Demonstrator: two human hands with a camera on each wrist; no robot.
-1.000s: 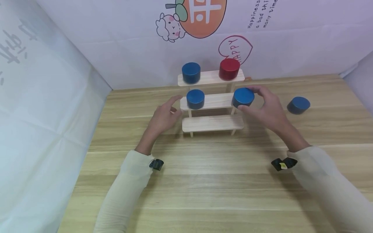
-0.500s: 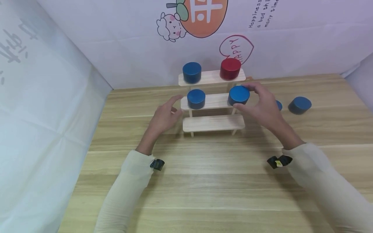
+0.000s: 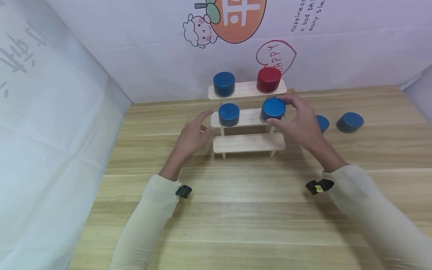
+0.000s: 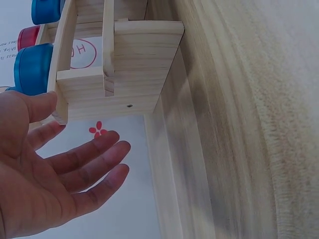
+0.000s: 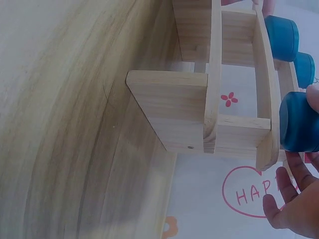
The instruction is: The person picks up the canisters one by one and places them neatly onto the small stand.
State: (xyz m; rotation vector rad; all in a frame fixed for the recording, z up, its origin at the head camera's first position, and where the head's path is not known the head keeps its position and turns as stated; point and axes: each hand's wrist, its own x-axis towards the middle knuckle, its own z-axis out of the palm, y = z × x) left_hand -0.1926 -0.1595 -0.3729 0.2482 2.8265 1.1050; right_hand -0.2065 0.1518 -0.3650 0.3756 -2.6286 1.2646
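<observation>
A three-tier wooden display stand point(image 3: 249, 143) stands at the back of the table. My right hand point(image 3: 301, 122) grips a short, round blue tin point(image 3: 273, 108) by its sides, at the right end of the middle tier. In the right wrist view this tin point(image 5: 295, 122) is right at the shelf board. My left hand point(image 3: 193, 135) pinches the left end of the middle tier between thumb and index finger, its other fingers loose in the left wrist view. Beside it, another blue tin point(image 3: 229, 114) sits on that tier. The top tier bears a blue tin point(image 3: 224, 84) and a red tin point(image 3: 269, 80).
To the right on the wooden table point(image 3: 216, 225) are two more blue tins point(image 3: 350, 122), one partly hidden behind my right hand. The lowest tier bears nothing. A printed white cloth point(image 3: 152, 48) hangs close behind the stand, and another white cloth point(image 3: 50, 131) borders the left side.
My right hand has moved slightly left with the blue tin, further onto the middle tier. A blue tin behind that hand has come into view. My left hand stays at the stand.
</observation>
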